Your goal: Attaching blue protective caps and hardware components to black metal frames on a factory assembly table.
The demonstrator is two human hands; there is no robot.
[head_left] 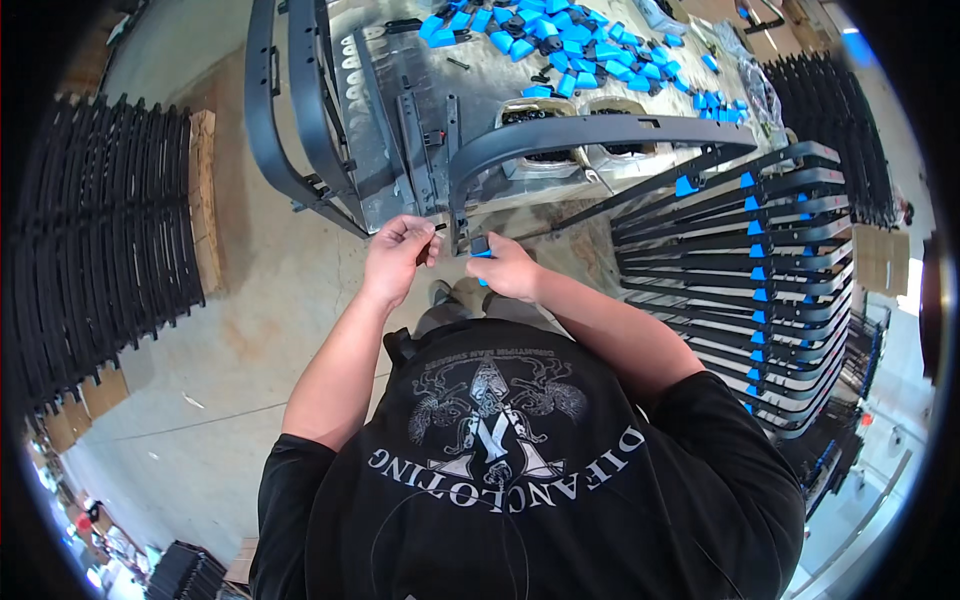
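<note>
My left hand [400, 258] is closed, fingertips pinching a small dark screw-like piece [440, 227]; it is too small to make out fully. Close by on the right, my right hand [508, 268] is wrapped round a blue-and-black block-shaped piece [481, 250], its black end facing up. Between and just beyond both hands is the near end of a curved black metal frame [600, 130], which lies across the worktable's front. Slim black metal bars [410, 140] lie on the table ahead of my left hand.
Many blue pieces [570, 45] are heaped on the worktable [470, 90]. Two containers [540, 165] with dark small parts sit at its front. Upright curved frames [300, 110] stand left. Stacked black frames with blue pieces [740, 270] fill the right; a rack of black bars [100, 240] stands far left.
</note>
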